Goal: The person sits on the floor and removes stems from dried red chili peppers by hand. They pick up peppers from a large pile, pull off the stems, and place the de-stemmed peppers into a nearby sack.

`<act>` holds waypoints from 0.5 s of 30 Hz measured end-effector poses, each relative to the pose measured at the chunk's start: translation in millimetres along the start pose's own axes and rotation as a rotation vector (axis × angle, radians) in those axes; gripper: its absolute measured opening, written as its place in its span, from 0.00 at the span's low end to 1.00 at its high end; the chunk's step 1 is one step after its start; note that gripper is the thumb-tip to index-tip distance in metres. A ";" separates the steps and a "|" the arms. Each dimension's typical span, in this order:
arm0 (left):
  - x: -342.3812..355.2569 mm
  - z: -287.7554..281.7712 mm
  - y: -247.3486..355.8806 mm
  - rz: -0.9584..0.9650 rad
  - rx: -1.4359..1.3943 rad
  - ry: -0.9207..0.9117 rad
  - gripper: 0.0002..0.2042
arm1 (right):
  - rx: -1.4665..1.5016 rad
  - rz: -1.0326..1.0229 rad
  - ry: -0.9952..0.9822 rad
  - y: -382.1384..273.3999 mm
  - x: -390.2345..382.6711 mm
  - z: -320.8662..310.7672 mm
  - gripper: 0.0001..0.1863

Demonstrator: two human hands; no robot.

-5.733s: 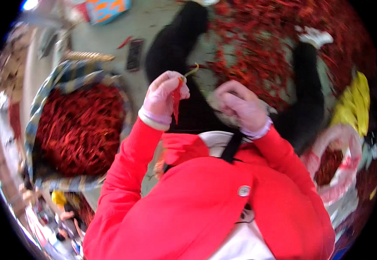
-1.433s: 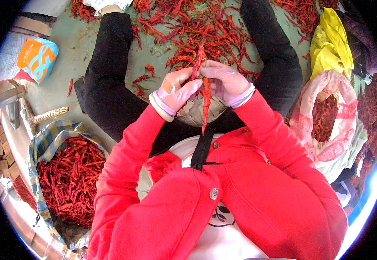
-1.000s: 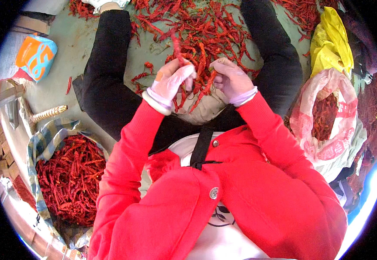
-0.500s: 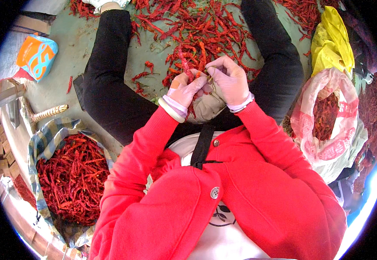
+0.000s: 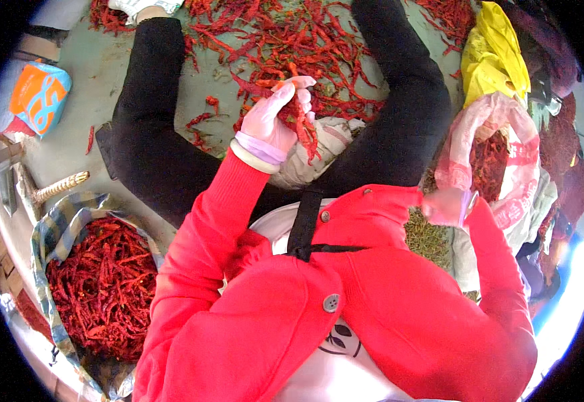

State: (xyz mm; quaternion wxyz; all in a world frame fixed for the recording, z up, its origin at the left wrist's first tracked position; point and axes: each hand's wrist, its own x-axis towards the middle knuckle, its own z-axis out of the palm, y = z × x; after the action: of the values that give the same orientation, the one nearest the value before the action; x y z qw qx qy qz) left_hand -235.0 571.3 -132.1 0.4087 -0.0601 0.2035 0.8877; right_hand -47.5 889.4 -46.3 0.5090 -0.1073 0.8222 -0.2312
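My left hand (image 5: 270,122) is raised between my knees. It is closed around several dried red chillies (image 5: 305,130), their tips hanging below the fingers. Under it a pale cloth bundle (image 5: 319,153) lies between my legs. Off to my right side, my right hand (image 5: 443,206) is low, over a heap of greenish stem bits (image 5: 429,242). It looks curled but smeared by motion, and what it holds, if anything, does not show. Both wrists have lilac cuffs. Loose red chillies (image 5: 299,47) spread over the floor beyond my left hand.
At my left stands a checked sack (image 5: 44,268) full of red chillies. On the right are a pink-and-white plastic bag (image 5: 456,164) holding chillies and a yellow bag (image 5: 496,53). An orange-and-blue packet (image 5: 40,99) and a woven-looking handle (image 5: 63,185) lie at the left.
My right hand has left my left hand and swung down to the right, over the stem heap. My left hand stays raised with the chillies, turned more upright. The whole view has shifted slightly.
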 end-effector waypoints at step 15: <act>-20.1 -27.2 -22.8 0.504 0.884 0.283 0.14 | 0.005 -0.236 0.885 -164.2 159.4 -46.2 0.11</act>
State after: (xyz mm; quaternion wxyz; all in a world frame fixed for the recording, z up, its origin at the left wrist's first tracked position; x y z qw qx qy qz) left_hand -206.3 559.4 -158.4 0.1375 0.0496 0.6197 0.7711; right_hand -171.2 693.4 -74.2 0.0794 -0.0901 0.9421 -0.3130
